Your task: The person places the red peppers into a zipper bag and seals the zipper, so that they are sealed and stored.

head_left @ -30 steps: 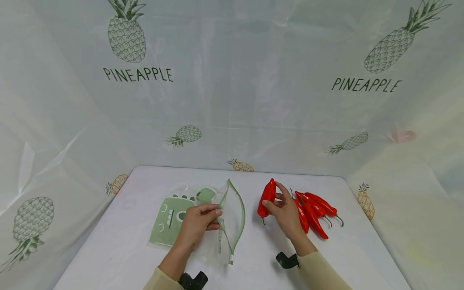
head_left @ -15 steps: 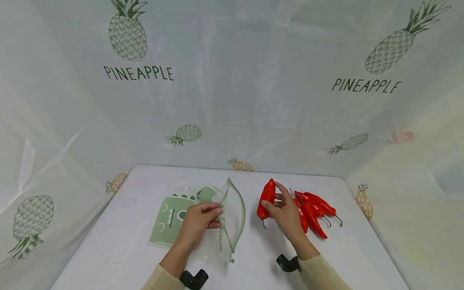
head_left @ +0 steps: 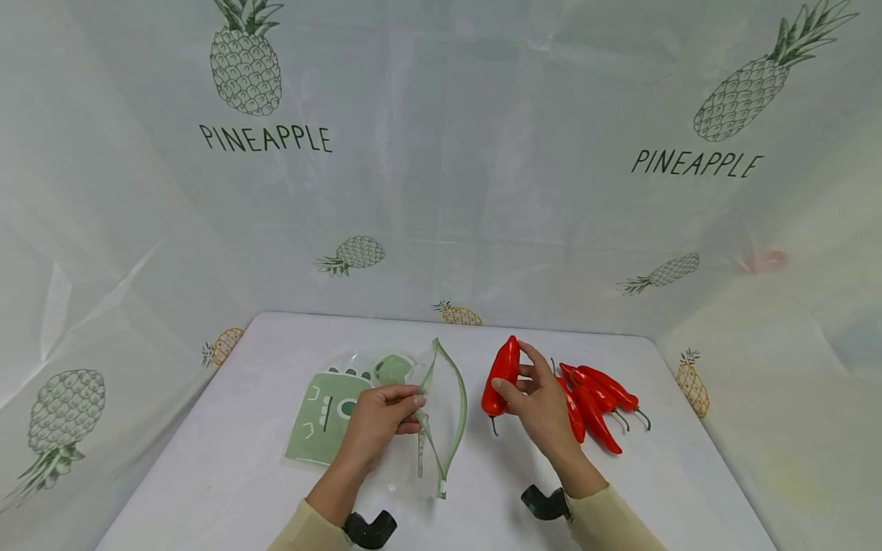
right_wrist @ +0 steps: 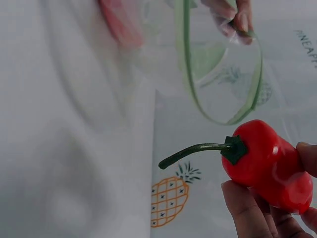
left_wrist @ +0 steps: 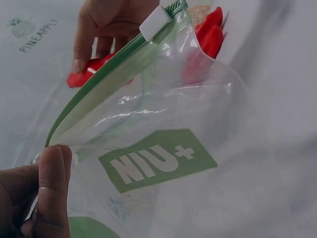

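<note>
My left hand (head_left: 379,421) pinches one edge of a clear zip bag (head_left: 313,428) with a green monster face print. Its green-rimmed mouth gapes toward the right. The left wrist view shows a white slider (left_wrist: 155,23) at the rim's end and a green "NIU+" label (left_wrist: 158,161). Held off the table by my right hand (head_left: 544,405) is a red chili pepper (head_left: 501,375), its tip up and stem down. Seen from the right wrist, that pepper's green stem (right_wrist: 195,151) points left. Pepper and bag mouth are apart.
Several more red chili peppers (head_left: 594,409) lie in a pile on the white table (head_left: 227,459), right of my right hand. A pale curtain (head_left: 468,168) printed with pineapples hangs behind the table and along both sides.
My right hand has shifted slightly left with the chili pepper, closer to the bag's mouth. The left hand and the bag stay nearly still.
</note>
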Available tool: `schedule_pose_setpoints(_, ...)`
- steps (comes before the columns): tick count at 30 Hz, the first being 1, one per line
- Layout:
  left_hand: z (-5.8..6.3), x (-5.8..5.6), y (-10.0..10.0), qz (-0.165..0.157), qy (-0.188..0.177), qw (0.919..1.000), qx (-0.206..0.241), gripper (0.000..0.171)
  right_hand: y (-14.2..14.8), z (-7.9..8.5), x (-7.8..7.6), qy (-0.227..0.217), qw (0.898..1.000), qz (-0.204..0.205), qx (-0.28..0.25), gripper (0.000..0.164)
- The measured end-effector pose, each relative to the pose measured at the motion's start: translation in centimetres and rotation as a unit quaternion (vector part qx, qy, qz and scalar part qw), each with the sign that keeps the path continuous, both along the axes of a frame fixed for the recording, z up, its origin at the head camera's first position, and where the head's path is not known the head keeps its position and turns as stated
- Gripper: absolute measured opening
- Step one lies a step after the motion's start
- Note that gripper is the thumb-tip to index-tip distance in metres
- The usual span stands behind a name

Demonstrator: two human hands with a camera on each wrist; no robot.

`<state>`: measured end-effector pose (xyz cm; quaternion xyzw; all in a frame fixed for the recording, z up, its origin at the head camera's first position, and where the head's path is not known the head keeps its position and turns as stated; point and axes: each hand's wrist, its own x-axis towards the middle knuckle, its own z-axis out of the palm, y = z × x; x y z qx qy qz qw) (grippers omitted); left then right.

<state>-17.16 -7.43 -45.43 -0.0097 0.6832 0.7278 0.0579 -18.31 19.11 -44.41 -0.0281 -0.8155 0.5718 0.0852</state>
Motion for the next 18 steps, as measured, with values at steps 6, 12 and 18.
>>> schedule_pose_setpoints(6, 0.1, 0.1, 0.1, 0.002, -0.001, 1.0, -0.002, 0.03, -1.1, 1.1, 0.4, 0.016, 0.999, 0.018, -0.035, 0.084)
schedule_pose_setpoints(12, 0.1, 0.1, 0.3, 0.001, -0.002, 0.9999, -0.012, 0.031, -2.8, 1.3, 0.9, 0.022, 0.998, 0.024, -0.053, 0.083)
schedule_pose_setpoints(18, 0.1, 0.2, 0.5, 0.001, 0.004, 0.9997, -0.023, 0.031, -4.8, 0.8, 1.2, 0.038, 0.997, 0.024, -0.067, 0.08)
